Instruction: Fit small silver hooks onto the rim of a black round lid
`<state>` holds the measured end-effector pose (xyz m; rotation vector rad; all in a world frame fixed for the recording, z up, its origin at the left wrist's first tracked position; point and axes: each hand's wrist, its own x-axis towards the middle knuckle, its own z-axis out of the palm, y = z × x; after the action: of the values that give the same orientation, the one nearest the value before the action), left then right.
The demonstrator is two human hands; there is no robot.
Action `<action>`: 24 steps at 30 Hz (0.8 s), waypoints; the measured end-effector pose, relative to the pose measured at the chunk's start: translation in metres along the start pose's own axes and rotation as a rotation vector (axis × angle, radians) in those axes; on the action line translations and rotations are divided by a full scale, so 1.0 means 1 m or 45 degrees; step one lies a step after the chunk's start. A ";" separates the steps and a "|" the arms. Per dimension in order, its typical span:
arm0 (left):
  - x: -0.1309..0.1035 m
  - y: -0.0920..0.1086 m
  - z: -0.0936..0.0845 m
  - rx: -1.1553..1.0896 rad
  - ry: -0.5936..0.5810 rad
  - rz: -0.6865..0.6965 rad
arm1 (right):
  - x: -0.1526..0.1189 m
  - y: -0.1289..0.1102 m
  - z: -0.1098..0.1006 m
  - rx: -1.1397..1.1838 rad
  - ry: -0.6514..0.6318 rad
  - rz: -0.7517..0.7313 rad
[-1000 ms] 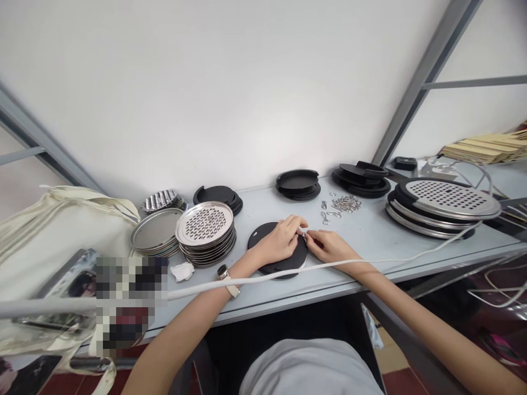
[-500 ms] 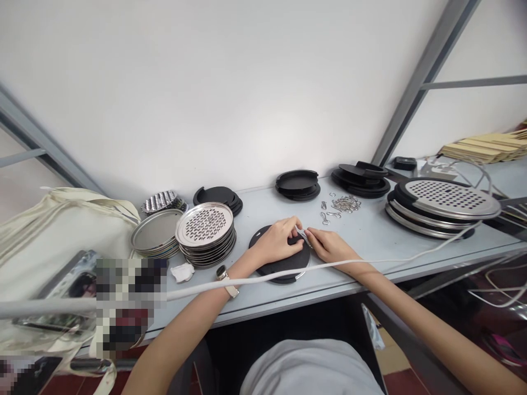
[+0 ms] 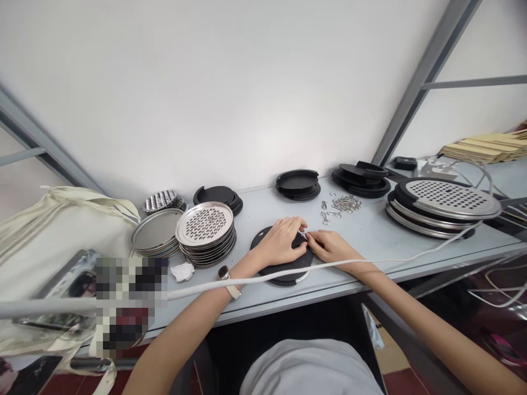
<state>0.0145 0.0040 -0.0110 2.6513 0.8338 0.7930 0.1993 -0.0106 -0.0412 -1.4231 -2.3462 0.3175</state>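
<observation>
A round black disc point(image 3: 280, 271) with a thin metal edge at its lower right lies near the table's front edge. My left hand point(image 3: 284, 241) rests over the disc, its thumb and fingers curled around the disc's dark raised part. My right hand point(image 3: 327, 246) is at the disc's right side, fingertips pinched on a small metal clip point(image 3: 303, 236) between the two hands. Behind them lies a pile of metal clips point(image 3: 346, 204), with a few loose clips point(image 3: 325, 218) beside it.
Stacked grater discs point(image 3: 206, 225) and plain metal discs point(image 3: 158, 233) stand at left. Black discs point(image 3: 297, 184) sit by the wall; a large grater stack point(image 3: 448, 200) is at right. A white cable point(image 3: 391, 260) crosses in front of my forearms.
The disc has shifted slightly right and down. My left fingers have moved a little right, and my right fingertips have turned slightly beside the clip.
</observation>
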 end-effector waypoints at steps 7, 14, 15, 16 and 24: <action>-0.001 0.001 -0.001 0.004 -0.033 0.001 | 0.000 -0.002 -0.002 0.026 0.012 0.007; -0.001 0.000 0.000 0.007 -0.069 0.002 | 0.000 -0.001 -0.001 0.064 0.014 0.030; -0.001 0.000 0.000 0.009 -0.070 -0.001 | 0.000 -0.001 0.000 0.070 0.011 0.037; -0.001 0.000 0.000 0.010 -0.071 -0.001 | -0.001 0.000 0.000 0.076 0.008 0.044; -0.001 -0.002 0.001 -0.019 -0.091 0.008 | -0.001 0.001 0.002 0.078 0.028 0.055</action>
<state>0.0134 0.0045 -0.0130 2.6533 0.7987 0.6991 0.1994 -0.0114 -0.0435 -1.4423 -2.2712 0.3802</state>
